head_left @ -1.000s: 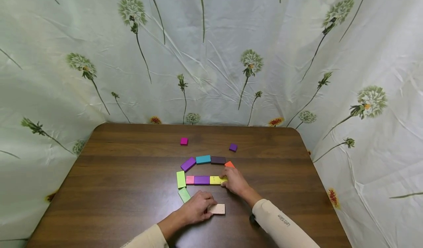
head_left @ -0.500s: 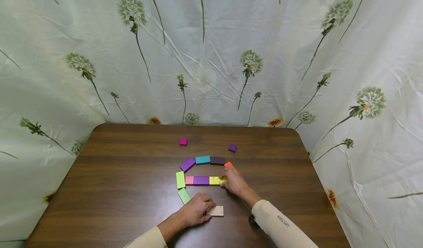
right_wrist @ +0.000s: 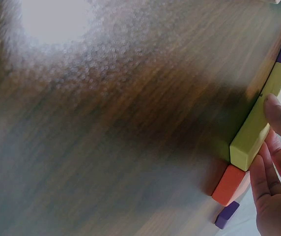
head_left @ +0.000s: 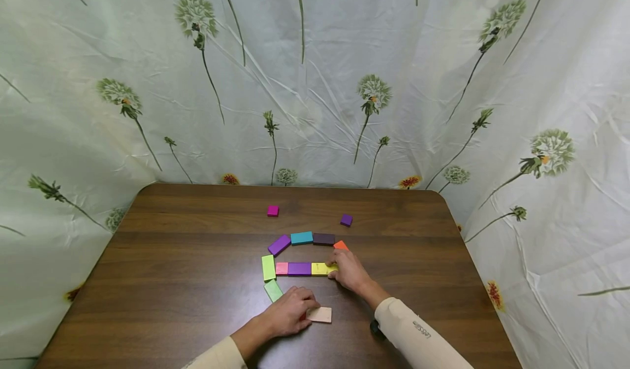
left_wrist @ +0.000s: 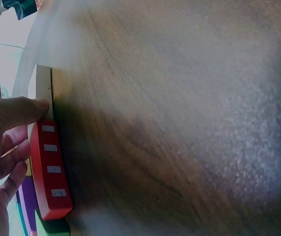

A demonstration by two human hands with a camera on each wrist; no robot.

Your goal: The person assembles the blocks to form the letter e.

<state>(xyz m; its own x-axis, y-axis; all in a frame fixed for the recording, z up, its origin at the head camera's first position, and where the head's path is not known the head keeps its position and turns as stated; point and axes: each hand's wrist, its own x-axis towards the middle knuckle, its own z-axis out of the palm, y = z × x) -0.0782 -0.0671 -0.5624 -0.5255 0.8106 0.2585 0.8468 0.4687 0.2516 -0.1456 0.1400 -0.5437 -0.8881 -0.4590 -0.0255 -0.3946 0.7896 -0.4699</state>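
My left hand pinches a pale wooden block, with the thumb on its side in the left wrist view. A red block with white marks adjoins the pale one; my hand mostly hides it in the head view. My right hand pinches a long yellow block at the right end of a straight row. In that row lie a purple block and a pink block. Beyond the right fingers an orange block is partly covered.
An arc of blocks curves around the row: dark, teal, purple, lime and light green. Farther back lie a magenta block and a small purple block. A patterned curtain hangs behind the table.
My left hand has drawn the pale block slightly toward me and left, and a bit of red now shows beside it. The right hand stays on the yellow block.
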